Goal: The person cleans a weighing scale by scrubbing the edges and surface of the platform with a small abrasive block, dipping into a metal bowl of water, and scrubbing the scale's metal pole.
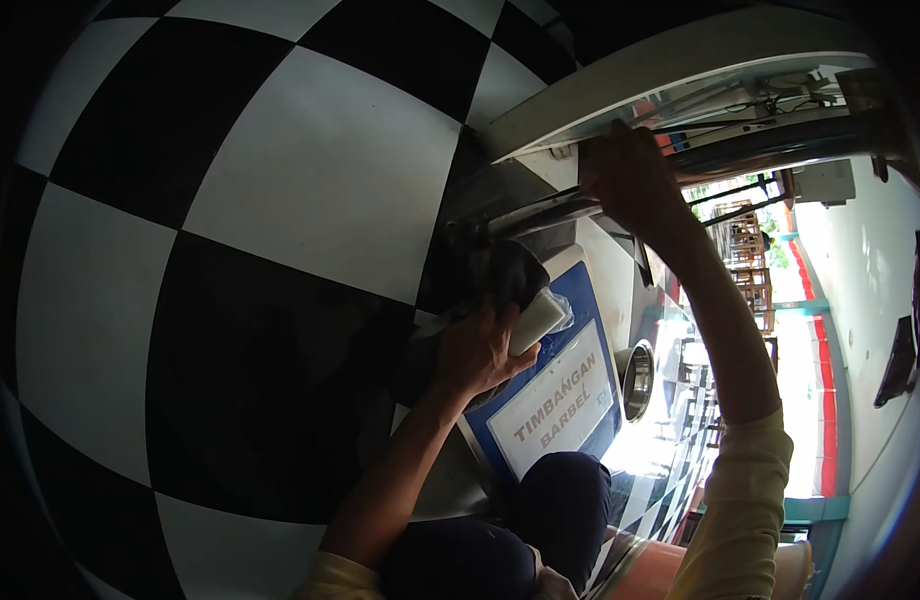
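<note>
My left hand (477, 350) is closed round a pale block-like object (536, 323) with clear plastic at its far end. Close beside those fingers is a dark rounded object (515, 272). Higher and to the right, my right hand (630, 175) is closed in shadow beside a shiny metal bar (545, 214) and the edge of a pale panel (580, 105); what its fingers hold cannot be made out. Beyond the left hand lies a blue-bordered board (592, 300) with a white sign (558, 412) reading "TIMBANGAN BARBEL".
The view is tilted. Black and white floor tiles (320, 160) fill the left side. A round metal bowl (637, 380) stands beside the board. Wooden chairs (750, 285) are farther off at the right, near a pale wall (870, 260). My dark-clothed knees (565, 500) show below.
</note>
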Motion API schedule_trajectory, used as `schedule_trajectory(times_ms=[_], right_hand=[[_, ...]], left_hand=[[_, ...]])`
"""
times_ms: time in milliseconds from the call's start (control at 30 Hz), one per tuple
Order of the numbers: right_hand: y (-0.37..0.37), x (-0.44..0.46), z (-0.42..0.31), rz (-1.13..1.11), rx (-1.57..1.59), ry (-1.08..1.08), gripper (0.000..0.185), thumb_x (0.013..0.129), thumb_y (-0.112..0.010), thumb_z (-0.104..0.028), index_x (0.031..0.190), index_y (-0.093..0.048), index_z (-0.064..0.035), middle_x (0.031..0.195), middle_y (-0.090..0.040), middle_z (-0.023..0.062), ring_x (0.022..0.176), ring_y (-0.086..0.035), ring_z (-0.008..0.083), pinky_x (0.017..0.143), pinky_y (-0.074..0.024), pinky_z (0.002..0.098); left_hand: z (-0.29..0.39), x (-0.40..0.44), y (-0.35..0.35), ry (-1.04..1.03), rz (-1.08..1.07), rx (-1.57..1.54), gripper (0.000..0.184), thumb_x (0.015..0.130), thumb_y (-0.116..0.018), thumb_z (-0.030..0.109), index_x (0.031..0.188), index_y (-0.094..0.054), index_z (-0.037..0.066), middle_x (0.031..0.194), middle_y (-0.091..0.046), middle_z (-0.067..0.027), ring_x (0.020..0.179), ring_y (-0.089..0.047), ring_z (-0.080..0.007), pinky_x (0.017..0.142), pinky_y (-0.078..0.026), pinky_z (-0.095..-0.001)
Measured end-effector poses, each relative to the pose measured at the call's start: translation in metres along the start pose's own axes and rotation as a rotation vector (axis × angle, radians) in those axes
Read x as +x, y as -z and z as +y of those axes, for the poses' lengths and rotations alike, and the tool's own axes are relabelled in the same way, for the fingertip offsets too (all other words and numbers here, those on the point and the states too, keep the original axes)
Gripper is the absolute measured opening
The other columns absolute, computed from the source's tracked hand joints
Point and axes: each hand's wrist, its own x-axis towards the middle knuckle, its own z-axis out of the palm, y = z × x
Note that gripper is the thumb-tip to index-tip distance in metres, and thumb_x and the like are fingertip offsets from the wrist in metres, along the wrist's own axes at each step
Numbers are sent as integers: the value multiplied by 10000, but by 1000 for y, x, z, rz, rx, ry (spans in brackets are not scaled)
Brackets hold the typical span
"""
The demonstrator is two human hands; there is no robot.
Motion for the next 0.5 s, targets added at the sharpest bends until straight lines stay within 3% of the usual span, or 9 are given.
schedule_trajectory(times_ms=[67,100,267,433,500], right_hand=[[-15,-3,-15,122,-58,28,132,763,-612,-185,683,-624,-80,803,-597,82,909,-580,260,786,-472,396],[-38,1,-35,8,36,-35,108,752,-608,-159,683,-622,-77,826,-592,91,926,-576,262,816,-452,395],[-70,16,-64,4,44,46,88,742,-623,-159,689,-641,-91,822,-600,73,929,-576,255,852,-433,395],[-7,1,-16,-35,91,-6,60,738,-641,-176,721,-669,-126,824,-618,59,941,-573,243,841,-430,404],[-13,5,-19,-107,81,8,64,741,-642,-186,735,-677,-133,827,-626,55,954,-569,240,841,-428,409]], left_hand=[[-1,0,-2,2,-24,1,536,804,-648,545,992,-556,51,949,-582,-201,693,-670,-318,544,-562,-409],[0,-1,-2,0,-16,8,535,802,-651,544,992,-556,53,954,-582,-199,692,-670,-316,543,-561,-408],[-2,-2,-3,0,24,-10,526,792,-664,539,986,-554,63,948,-578,-177,682,-666,-306,535,-559,-403],[-2,-1,-3,-14,44,-1,503,783,-673,521,974,-556,71,897,-564,-151,685,-660,-296,536,-556,-395],[-3,-1,-4,-58,28,-1,493,774,-680,513,972,-560,77,885,-563,-146,704,-661,-293,554,-555,-397]])
